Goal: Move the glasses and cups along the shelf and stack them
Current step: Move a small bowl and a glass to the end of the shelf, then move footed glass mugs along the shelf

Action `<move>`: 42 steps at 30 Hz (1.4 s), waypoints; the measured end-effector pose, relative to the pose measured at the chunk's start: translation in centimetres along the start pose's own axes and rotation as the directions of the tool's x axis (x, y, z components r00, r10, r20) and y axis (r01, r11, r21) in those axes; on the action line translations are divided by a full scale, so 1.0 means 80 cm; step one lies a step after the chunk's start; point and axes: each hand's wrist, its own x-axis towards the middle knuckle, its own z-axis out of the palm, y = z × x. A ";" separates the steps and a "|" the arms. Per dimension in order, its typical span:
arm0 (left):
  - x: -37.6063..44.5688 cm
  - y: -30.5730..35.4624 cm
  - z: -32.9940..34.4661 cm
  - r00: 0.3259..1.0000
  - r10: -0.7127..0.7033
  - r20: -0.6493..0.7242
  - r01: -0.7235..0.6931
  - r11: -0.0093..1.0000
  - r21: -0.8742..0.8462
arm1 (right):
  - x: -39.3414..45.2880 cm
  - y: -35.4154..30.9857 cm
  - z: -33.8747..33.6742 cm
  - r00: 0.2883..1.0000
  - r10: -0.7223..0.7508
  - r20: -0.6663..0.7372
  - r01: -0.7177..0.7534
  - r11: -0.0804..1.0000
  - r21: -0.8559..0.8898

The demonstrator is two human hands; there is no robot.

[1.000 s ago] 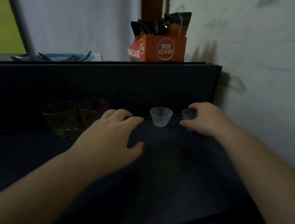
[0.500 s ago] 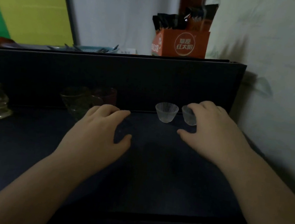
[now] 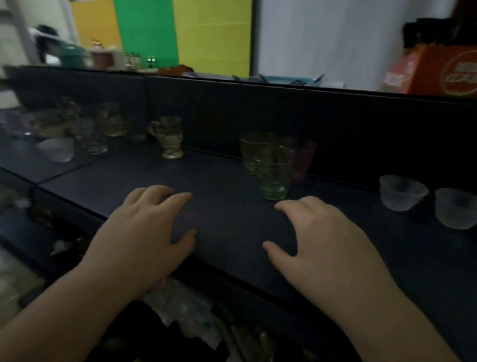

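Note:
Two small frosted cups (image 3: 402, 193) (image 3: 462, 208) stand side by side at the right end of the dark shelf (image 3: 227, 215). A green glass (image 3: 274, 173) stands mid-shelf with another green glass (image 3: 254, 149) and a pink glass (image 3: 301, 158) behind it. Further left is a handled glass mug (image 3: 169, 137), then a group of several clear glasses (image 3: 87, 129). My left hand (image 3: 146, 235) and my right hand (image 3: 321, 251) hover over the shelf's front, fingers loosely spread, holding nothing. My right fingertips are just in front of the green glass.
An orange carton (image 3: 460, 72) with dark sachets sits on the upper ledge at the right. A lower shelf (image 3: 198, 326) below holds mixed clutter. A blurred person (image 3: 52, 43) is at the far left behind the ledge.
My right hand let go of the rightmost frosted cup and both hands moved left along the shelf. The view swung left, bringing the mug and clear glasses into sight.

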 end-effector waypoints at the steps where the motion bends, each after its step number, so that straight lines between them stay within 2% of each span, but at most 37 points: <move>1: -0.007 -0.019 -0.002 1.000 -0.028 -0.009 0.028 1.000 0.013 | 0.008 -0.014 0.006 0.999 -0.029 0.018 0.029 1.000 0.002; 6: -0.035 -0.121 -0.015 0.980 -0.191 -0.049 0.190 0.982 -0.012 | 0.051 -0.086 0.042 0.993 -0.109 0.055 0.107 0.994 0.038; 12: -0.056 -0.252 -0.036 0.965 -0.254 -0.070 0.255 0.967 0.005 | 0.112 -0.193 0.096 0.980 -0.126 0.153 0.113 0.990 0.089; 18: -0.068 -0.391 -0.051 0.952 -0.301 -0.053 0.303 0.952 0.037 | 0.171 -0.312 0.144 0.976 -0.130 0.176 0.116 0.989 0.087; 23: -0.071 -0.476 -0.070 0.946 -0.312 -0.084 0.316 0.948 0.035 | 0.217 -0.400 0.174 0.965 -0.156 0.209 0.135 0.985 0.110; 29: -0.066 -0.544 -0.062 0.936 -0.334 -0.108 0.338 0.941 0.014 | 0.271 -0.464 0.219 0.983 -0.130 0.129 0.112 0.985 0.134; 37: -0.035 -0.629 -0.042 0.924 -0.377 -0.068 0.382 0.922 0.070 | 0.353 -0.537 0.283 0.951 -0.280 0.129 0.251 0.946 0.205; 42: -0.011 -0.699 -0.055 0.894 -0.430 -0.127 0.443 0.890 0.103 | 0.411 -0.596 0.311 0.944 -0.329 0.028 0.311 0.912 0.267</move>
